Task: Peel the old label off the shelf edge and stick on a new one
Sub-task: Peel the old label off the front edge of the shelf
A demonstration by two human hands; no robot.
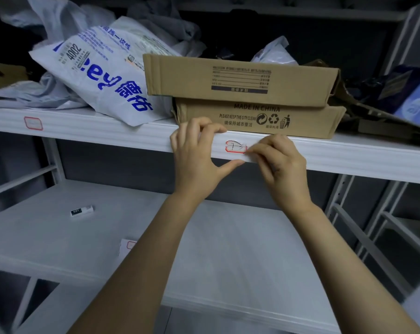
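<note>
As left hand (199, 153) grips white metal shelf edge (348, 154), right hand (280, 162) pinches red-bordered paper label (235, 147).
The pinch falls on its right end.

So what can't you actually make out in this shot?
Head view:
- The label on the shelf edge: its right end is covered by the right hand, and the handwriting is too blurred to read.
- The label sheet on the lower shelf: mostly behind the left forearm.
- The small box there: print too small.
</note>
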